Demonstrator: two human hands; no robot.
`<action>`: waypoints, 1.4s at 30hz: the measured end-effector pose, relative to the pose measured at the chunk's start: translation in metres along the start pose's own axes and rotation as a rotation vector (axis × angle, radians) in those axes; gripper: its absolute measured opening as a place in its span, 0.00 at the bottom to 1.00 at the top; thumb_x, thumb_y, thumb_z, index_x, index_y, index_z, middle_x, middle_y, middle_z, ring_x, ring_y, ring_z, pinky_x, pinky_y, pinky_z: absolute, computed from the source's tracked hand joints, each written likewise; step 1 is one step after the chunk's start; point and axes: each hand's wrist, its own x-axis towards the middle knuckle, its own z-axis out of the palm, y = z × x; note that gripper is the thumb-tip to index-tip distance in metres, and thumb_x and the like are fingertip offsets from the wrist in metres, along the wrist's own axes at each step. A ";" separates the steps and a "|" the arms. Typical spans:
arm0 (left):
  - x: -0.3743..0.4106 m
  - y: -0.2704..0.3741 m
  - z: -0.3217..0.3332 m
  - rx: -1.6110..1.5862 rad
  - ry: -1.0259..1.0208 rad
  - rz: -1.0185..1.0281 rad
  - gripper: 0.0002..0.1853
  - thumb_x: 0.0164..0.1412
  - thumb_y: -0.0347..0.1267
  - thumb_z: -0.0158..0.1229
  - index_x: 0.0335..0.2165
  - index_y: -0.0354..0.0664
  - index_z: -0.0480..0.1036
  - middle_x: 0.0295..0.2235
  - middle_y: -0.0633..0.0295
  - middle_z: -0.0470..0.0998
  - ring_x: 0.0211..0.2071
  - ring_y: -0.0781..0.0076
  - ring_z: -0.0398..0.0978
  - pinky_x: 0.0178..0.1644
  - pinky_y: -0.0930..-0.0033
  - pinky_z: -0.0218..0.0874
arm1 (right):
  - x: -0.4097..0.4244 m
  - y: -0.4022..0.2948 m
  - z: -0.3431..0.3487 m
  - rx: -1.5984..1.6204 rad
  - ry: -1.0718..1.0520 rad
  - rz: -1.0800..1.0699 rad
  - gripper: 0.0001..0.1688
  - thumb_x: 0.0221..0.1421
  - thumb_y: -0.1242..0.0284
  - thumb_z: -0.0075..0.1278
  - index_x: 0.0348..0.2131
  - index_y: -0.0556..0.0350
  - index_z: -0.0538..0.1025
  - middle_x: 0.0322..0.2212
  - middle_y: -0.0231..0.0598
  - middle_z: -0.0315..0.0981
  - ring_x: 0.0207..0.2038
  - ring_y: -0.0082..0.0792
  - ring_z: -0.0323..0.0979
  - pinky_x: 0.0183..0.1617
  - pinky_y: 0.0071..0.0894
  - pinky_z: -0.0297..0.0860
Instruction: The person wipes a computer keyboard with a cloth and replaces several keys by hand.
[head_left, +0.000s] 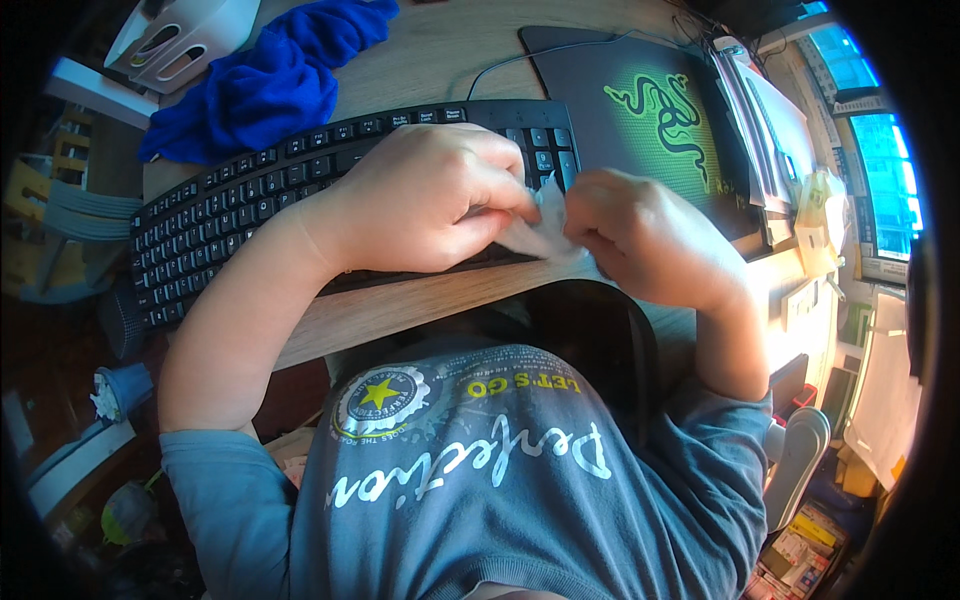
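Observation:
A crumpled white tissue (553, 214) is stretched between my two hands above the right end of a black keyboard (247, 196). My left hand (431, 199) pinches one side of it with thumb and fingers, back of the hand upward. Curled fingers of my right hand (649, 232) grip the other side, close to the desk's front edge. Part of the tissue is hidden by my fingers. Both hands and forearms cover many of the keyboard's middle and lower right keys.
Beyond the keyboard lie a bunched blue cloth (262, 90) and a white slotted plastic basket (184, 41). A black mouse pad (667, 112) with a green snake emblem is at the right, beside stacked papers (772, 120). A thin cable (540, 51) crosses the desk (427, 45).

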 end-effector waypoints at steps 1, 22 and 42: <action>0.000 -0.001 0.001 0.020 0.030 0.018 0.05 0.44 0.23 0.60 0.25 0.38 0.77 0.23 0.58 0.71 0.27 0.63 0.71 0.30 0.66 0.62 | 0.001 0.000 -0.001 -0.030 -0.007 0.022 0.08 0.42 0.84 0.51 0.27 0.60 0.70 0.27 0.45 0.67 0.30 0.50 0.70 0.32 0.40 0.67; 0.005 0.017 0.003 0.160 -0.028 -0.128 0.13 0.47 0.31 0.64 0.34 0.41 0.74 0.30 0.57 0.78 0.30 0.58 0.77 0.34 0.64 0.69 | 0.007 0.014 0.000 0.169 0.163 -0.026 0.08 0.43 0.84 0.55 0.27 0.60 0.72 0.28 0.40 0.69 0.30 0.39 0.71 0.33 0.31 0.68; 0.037 0.021 0.039 0.502 0.000 0.127 0.05 0.51 0.29 0.57 0.31 0.44 0.73 0.23 0.63 0.70 0.26 0.68 0.75 0.26 0.68 0.67 | 0.034 0.058 0.056 0.954 0.701 0.336 0.02 0.61 0.80 0.44 0.34 0.56 0.66 0.44 0.43 0.73 0.44 0.22 0.67 0.54 0.22 0.60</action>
